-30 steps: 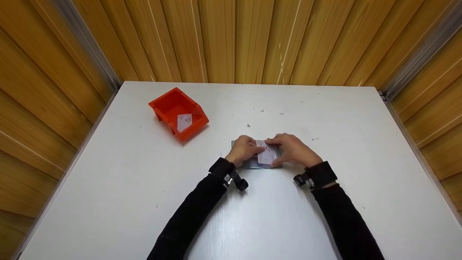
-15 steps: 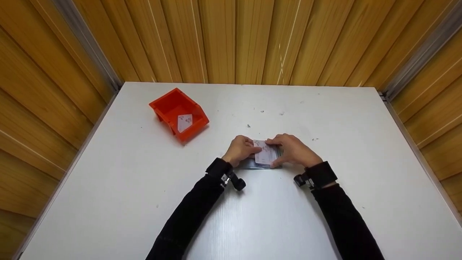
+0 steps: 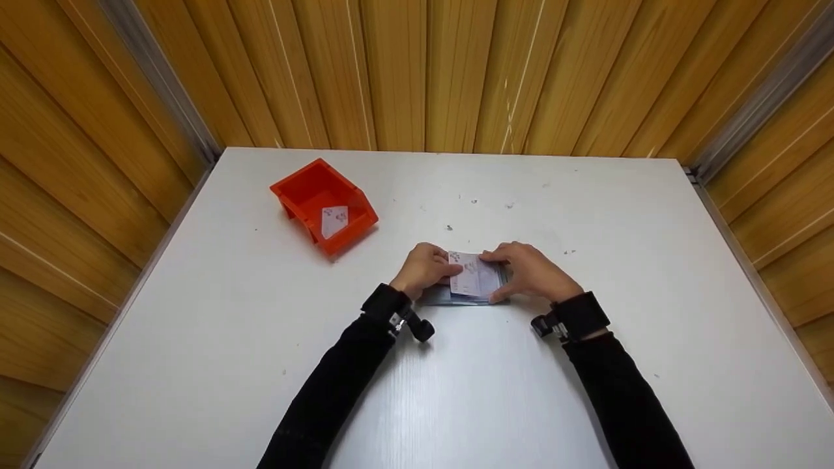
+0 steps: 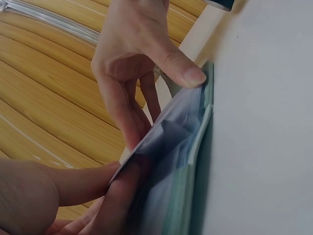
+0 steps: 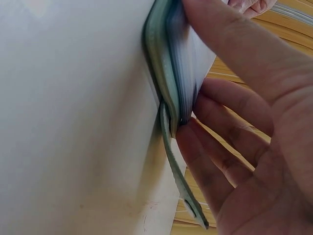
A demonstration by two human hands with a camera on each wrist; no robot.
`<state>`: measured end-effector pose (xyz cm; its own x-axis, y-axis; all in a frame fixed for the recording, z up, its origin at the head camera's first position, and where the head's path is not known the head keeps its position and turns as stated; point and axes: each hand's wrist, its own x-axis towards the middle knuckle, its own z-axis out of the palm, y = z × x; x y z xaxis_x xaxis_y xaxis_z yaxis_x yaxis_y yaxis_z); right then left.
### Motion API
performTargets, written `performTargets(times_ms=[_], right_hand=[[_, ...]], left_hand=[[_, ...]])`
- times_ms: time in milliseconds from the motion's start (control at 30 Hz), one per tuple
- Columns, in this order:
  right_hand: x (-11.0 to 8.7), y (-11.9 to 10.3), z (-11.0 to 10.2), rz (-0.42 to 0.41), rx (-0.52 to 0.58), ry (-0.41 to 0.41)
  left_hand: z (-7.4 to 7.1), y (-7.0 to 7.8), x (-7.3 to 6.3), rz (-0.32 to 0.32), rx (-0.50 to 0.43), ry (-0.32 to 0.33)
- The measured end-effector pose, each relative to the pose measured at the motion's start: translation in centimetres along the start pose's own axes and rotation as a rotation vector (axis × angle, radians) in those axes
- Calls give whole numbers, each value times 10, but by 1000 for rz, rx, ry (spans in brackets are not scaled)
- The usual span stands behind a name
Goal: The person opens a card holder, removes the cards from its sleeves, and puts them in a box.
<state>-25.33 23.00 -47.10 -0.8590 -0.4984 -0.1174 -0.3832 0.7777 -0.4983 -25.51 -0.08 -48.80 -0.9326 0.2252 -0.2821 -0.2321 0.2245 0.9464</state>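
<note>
A pale green card holder (image 3: pixel 435 298) with clear sleeves lies opened on the white table. Its layered sleeves show edge-on in the right wrist view, where a strap (image 5: pixel 183 183) with a snap hangs off one side. Between thumb and fingers my left hand (image 3: pixel 419 270) pinches a white card (image 3: pixel 465 284) with reddish print, partly out of a sleeve on its left side. My right hand (image 3: pixel 535 273) grips the holder's right part, thumb on the near edge and fingers on the far edge. How much of the card is still inside the sleeve is unclear.
An orange-red bin (image 3: pixel 306 189) stands at the back left of the table (image 3: pixel 195 312). Inside it lies another white card (image 3: pixel 334 221) with reddish print. Wood-patterned walls (image 3: pixel 423 78) enclose the table's back and sides.
My left hand has moved left, drawing the card leftward out over the holder's left part. The right hand has stayed in place on the holder.
</note>
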Motion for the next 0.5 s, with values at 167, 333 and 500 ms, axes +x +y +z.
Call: performTargets(times_ms=[167, 333, 500], right_hand=[[0, 0, 0, 7, 9, -2], [0, 1, 0, 4, 24, -2], [0, 1, 0, 0, 33, 2]], left_hand=[[-6, 0, -2, -1, 19, 2], [-13, 0, -4, -5, 76, 13], [-20, 1, -6, -31, 46, 11]])
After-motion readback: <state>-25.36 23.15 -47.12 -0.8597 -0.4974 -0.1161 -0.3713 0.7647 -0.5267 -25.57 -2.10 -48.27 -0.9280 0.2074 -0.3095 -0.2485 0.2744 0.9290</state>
